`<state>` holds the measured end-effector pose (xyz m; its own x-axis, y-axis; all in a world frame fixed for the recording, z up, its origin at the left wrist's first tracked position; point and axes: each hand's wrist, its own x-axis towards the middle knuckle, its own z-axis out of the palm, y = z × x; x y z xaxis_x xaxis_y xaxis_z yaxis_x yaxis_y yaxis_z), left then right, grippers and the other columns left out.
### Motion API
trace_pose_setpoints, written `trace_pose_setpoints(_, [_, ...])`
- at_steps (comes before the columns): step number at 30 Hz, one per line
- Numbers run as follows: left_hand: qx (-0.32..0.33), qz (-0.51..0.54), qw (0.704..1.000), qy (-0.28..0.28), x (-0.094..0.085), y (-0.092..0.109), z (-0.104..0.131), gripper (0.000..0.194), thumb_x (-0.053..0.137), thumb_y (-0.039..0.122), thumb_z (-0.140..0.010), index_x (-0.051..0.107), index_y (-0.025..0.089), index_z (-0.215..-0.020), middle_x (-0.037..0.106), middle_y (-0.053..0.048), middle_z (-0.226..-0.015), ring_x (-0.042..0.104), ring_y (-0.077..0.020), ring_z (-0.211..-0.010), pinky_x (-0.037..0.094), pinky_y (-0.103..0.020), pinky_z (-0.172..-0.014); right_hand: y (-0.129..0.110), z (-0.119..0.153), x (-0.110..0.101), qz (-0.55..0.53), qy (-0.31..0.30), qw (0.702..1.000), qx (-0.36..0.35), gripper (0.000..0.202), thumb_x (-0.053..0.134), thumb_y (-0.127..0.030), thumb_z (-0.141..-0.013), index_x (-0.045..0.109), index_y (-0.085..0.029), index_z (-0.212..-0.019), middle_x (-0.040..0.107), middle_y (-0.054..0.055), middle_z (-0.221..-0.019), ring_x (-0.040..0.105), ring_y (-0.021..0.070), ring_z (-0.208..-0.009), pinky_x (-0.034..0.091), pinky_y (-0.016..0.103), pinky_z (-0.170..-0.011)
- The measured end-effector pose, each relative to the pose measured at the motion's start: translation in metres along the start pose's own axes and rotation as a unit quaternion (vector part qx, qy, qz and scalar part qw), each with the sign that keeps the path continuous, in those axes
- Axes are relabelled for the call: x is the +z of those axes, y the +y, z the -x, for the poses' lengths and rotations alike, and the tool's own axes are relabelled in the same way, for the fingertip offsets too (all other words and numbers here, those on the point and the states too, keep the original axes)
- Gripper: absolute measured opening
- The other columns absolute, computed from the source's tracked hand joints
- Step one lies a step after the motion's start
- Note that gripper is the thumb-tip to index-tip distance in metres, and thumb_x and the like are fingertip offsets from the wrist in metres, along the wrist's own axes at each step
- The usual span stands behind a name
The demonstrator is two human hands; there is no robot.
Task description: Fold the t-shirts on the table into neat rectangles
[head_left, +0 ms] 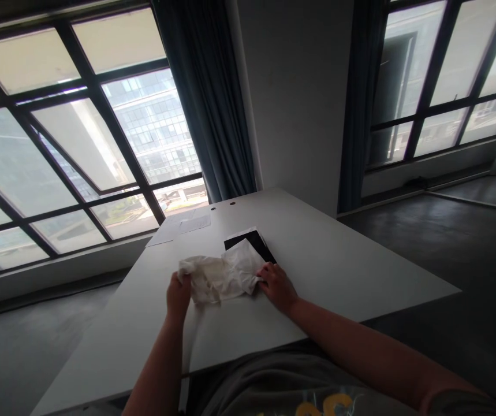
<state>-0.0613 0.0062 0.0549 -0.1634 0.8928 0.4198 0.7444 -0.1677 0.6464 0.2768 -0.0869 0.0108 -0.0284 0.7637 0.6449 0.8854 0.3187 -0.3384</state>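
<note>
A crumpled white cloth [224, 276] is stretched between my two hands over the white table. My left hand [179, 294] grips its left end with closed fingers. At its right end, my right hand [277, 284] pinches the edge of the fabric. Just behind the cloth lies a flat black object [261, 245] with a pale edge, partly covered by the cloth. What this black object is, I cannot tell.
The white table [334, 260] reaches away toward a pillar [295, 104]. Papers [194, 224] lie at its far left, near two small dark holes. Large windows and a dark curtain [213, 98] stand behind.
</note>
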Motion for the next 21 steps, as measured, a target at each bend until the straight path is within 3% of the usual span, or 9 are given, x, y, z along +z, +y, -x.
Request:
trace_pose_setpoints(3, [-0.043, -0.014, 0.992, 0.12, -0.033, -0.025, -0.016, 0.034, 0.05, 0.039, -0.095, 0.059, 0.016, -0.117, 0.07, -0.013, -0.103, 0.069, -0.0269, -0.088, 0.054, -0.04, -0.078, 0.004, 0.001, -0.002, -0.066, 0.002, 0.997, -0.032, 0.004, 0.065, -0.02, -0.094, 0.067, -0.023, -0.093, 0.066, 0.005, -0.095, 0.059, 0.0244, -0.094, 0.047, 0.039, -0.09])
trace_pose_setpoints(5, [0.025, -0.038, 0.988, 0.148, -0.04, -0.032, -0.011, 0.038, 0.049, 0.034, -0.095, 0.056, 0.015, -0.127, 0.068, -0.016, -0.117, 0.068, -0.0281, -0.101, 0.053, -0.045, -0.093, 0.005, 0.004, -0.004, -0.124, 0.002, 0.992, -0.035, 0.008, 0.059, -0.023, -0.097, 0.064, -0.023, -0.09, 0.067, 0.004, -0.09, 0.06, 0.0224, -0.087, 0.048, 0.036, -0.084])
trace_pose_setpoints(7, [0.135, -0.058, 0.985, 0.088, -0.03, -0.028, 0.003, 0.039, 0.048, 0.034, -0.096, 0.058, 0.016, -0.129, 0.069, -0.014, -0.118, 0.067, -0.0279, -0.107, 0.05, -0.046, -0.102, 0.004, 0.007, -0.005, -0.19, 0.009, 0.982, -0.009, 0.01, 0.054, -0.026, -0.098, 0.062, -0.023, -0.092, 0.066, 0.002, -0.086, 0.06, 0.0205, -0.078, 0.048, 0.034, -0.076])
trace_pose_setpoints(9, [0.224, -0.066, 0.97, -0.067, -0.008, -0.015, 0.02, 0.038, 0.051, 0.037, -0.098, 0.062, 0.019, -0.13, 0.07, -0.013, -0.123, 0.065, -0.0275, -0.115, 0.049, -0.044, -0.106, 0.004, 0.009, -0.005, -0.26, 0.02, 0.964, 0.045, 0.011, 0.05, -0.032, -0.098, 0.058, -0.025, -0.095, 0.064, 0.0, -0.078, 0.059, 0.0196, -0.069, 0.048, 0.032, -0.068])
trace_pose_setpoints(10, [0.251, -0.081, 0.955, -0.136, 0.006, -0.007, 0.027, 0.043, 0.055, 0.037, -0.096, 0.061, 0.022, -0.136, 0.066, -0.012, -0.136, 0.061, -0.0282, -0.126, 0.046, -0.044, -0.11, 0.004, 0.008, -0.005, -0.295, 0.029, 0.951, 0.083, 0.013, 0.048, -0.035, -0.098, 0.056, -0.026, -0.095, 0.061, -0.002, -0.073, 0.058, 0.0196, -0.065, 0.048, 0.032, -0.064])
trace_pose_setpoints(12, [0.247, -0.114, 0.938, -0.215, 0.033, 0.007, 0.037, 0.053, 0.063, 0.037, -0.093, 0.057, 0.025, -0.145, 0.059, -0.012, -0.148, 0.056, -0.0303, -0.134, 0.042, -0.046, -0.113, 0.01, 0.007, -0.004, -0.362, 0.07, 0.912, 0.178, 0.018, 0.045, -0.044, -0.098, 0.051, -0.028, -0.092, 0.056, -0.004, -0.064, 0.056, 0.0199, -0.057, 0.047, 0.032, -0.057])
trace_pose_setpoints(16, [0.195, -0.147, 0.941, -0.236, 0.057, 0.02, 0.037, 0.032, 0.061, 0.034, -0.095, 0.067, 0.021, -0.123, 0.069, -0.013, -0.126, 0.063, -0.0295, -0.117, 0.044, -0.044, -0.105, 0.042, 0.005, -0.006, -0.404, 0.166, 0.835, 0.335, 0.029, 0.043, -0.056, -0.094, 0.045, -0.029, -0.084, 0.049, -0.006, -0.053, 0.051, 0.0194, -0.045, 0.044, 0.031, -0.046])
trace_pose_setpoints(19, [0.212, -0.105, 0.937, -0.256, 0.048, 0.018, 0.033, 0.014, 0.057, 0.033, -0.095, 0.065, 0.022, -0.098, 0.07, -0.007, -0.099, 0.064, -0.0232, -0.095, 0.047, -0.036, -0.091, 0.069, 0.011, -0.011, -0.352, 0.16, 0.855, 0.347, 0.028, 0.05, -0.054, -0.09, 0.05, -0.026, -0.094, 0.057, -0.004, -0.062, 0.052, 0.0177, -0.047, 0.046, 0.03, -0.046])
trace_pose_setpoints(21, [0.234, -0.049, 0.93, -0.278, 0.033, 0.02, 0.036, 0.013, 0.056, 0.034, -0.094, 0.061, 0.022, -0.093, 0.067, -0.004, -0.095, 0.062, -0.02, -0.086, 0.049, -0.033, -0.084, 0.078, 0.018, -0.016, -0.285, 0.173, 0.893, 0.302, 0.038, 0.059, -0.048, -0.085, 0.052, -0.023, -0.114, 0.067, 0.004, -0.091, 0.061, 0.0193, -0.063, 0.055, 0.033, -0.055])
